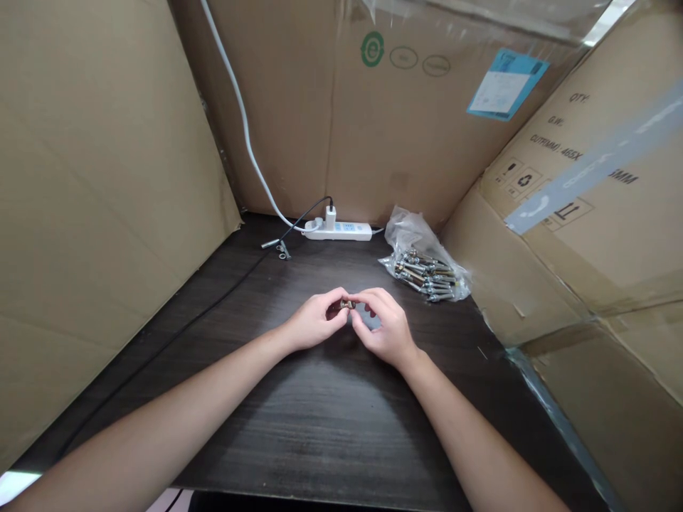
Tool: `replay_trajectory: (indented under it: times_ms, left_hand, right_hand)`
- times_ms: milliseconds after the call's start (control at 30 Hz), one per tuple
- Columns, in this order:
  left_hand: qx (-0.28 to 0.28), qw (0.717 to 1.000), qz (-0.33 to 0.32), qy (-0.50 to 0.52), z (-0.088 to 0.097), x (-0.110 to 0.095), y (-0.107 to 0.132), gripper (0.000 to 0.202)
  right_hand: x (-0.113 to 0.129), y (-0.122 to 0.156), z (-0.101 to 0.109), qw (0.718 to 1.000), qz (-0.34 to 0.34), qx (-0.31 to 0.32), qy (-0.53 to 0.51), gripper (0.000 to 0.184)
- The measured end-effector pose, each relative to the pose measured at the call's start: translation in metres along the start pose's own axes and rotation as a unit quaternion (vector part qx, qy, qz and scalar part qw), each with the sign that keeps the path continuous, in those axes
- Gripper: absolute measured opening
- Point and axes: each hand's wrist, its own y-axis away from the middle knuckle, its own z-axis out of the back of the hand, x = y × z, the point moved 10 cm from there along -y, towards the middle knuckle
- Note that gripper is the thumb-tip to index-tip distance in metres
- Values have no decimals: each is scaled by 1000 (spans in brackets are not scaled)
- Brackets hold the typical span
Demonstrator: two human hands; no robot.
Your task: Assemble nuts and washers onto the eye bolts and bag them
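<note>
My left hand [314,320] and my right hand [385,327] meet above the middle of the dark table. Between their thumbs and fingertips is a small brass-coloured metal fastener [348,304], pinched from both sides. Fingers cover much of it, so its full length and exact kind are hidden. Farther back on the left lie a metal sleeve [270,243] and some small washers and metal bits [282,252]. To the right of my hands, a clear plastic bag [410,227] holds several anchor bolts [427,272], silver and brass-coloured.
A white power strip [352,231] with a plugged-in adapter [330,215] lies at the back. Its white cable [242,114] rises up the cardboard, and a black cable [197,320] crosses the left of the table [320,427]. Cardboard boxes [267,85] wall in the back and both sides.
</note>
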Motion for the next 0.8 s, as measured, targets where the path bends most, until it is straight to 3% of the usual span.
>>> replay_trajectory:
  times_ms: [267, 567, 800]
  left_hand:
    - [-13, 1000, -8, -19, 3, -1, 0, 12]
    - [14, 994, -19, -104, 0, -2, 2, 16]
    - [32, 984, -62, -165, -5, -13, 5, 13]
  right_hand:
    - [-1, -1, 0, 1000, -2, 5, -8, 22]
    - [-12, -1, -6, 999, -44, 28, 7, 6]
    - [-18, 1, -14, 995, -69, 68, 25, 24]
